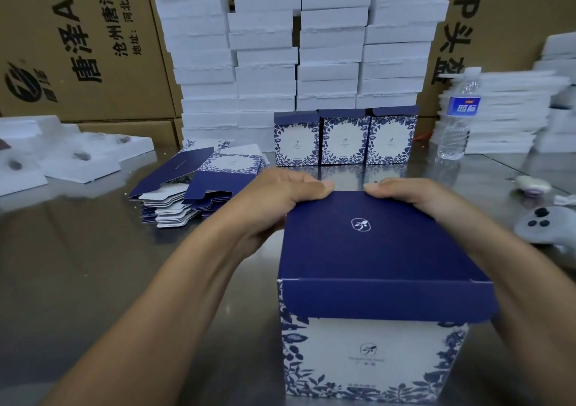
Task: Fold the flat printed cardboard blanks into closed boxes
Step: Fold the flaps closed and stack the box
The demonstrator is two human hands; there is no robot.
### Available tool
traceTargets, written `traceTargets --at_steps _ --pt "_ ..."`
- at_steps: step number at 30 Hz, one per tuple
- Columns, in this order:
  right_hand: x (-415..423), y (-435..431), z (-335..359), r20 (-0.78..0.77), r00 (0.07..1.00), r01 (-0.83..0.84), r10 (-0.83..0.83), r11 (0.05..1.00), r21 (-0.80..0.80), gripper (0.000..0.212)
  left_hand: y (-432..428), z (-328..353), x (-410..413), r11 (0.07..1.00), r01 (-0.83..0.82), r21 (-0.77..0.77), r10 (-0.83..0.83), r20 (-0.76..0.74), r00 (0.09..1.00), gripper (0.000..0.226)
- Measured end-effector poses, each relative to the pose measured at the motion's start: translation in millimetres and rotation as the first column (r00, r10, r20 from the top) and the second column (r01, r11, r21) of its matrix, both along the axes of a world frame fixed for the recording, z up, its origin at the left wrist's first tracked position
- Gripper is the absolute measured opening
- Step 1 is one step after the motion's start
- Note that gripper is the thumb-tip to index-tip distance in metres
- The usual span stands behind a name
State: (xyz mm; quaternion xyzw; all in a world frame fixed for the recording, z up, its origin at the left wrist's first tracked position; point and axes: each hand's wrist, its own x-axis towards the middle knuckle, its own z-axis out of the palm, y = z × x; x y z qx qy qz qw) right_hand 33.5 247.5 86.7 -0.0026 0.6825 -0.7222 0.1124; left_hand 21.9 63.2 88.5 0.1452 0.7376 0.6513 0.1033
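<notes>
A blue and white printed box (374,281) stands upright on the shiny table in front of me. Its dark blue lid lies over the top, and the lid's front flap hangs outside the front face. My left hand (280,200) grips the box's far left corner, thumb lying on the lid's back edge. My right hand (414,197) grips the far right corner the same way. A pile of flat printed blanks (199,181) lies to the left. Three folded boxes (344,139) stand in a row behind, their top flaps up.
Tall stacks of white foam trays (296,47) rise at the back, with brown cartons (78,47) behind. A water bottle (458,116) stands at the right. A grey controller (542,225) lies near my right forearm. More white foam pieces (71,153) lie at the left.
</notes>
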Motion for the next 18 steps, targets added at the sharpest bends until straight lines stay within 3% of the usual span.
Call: traceTargets --at_steps 2,5,18 --pt "2 -1 0 -0.009 0.999 0.036 -0.036 0.999 -0.027 0.017 1 -3 0 0.999 -0.007 0.043 0.006 0.010 1.000 0.026" --pt "5 3 -4 -0.047 0.994 0.099 -0.102 0.993 -0.060 0.037 1 -9 -2 0.992 -0.037 0.120 0.039 -0.014 0.999 0.041" --pt "20 -4 -1 -0.157 0.946 0.279 -0.282 0.959 -0.040 0.013 -3 -20 0 0.966 -0.079 0.246 0.106 -0.099 0.989 0.024"
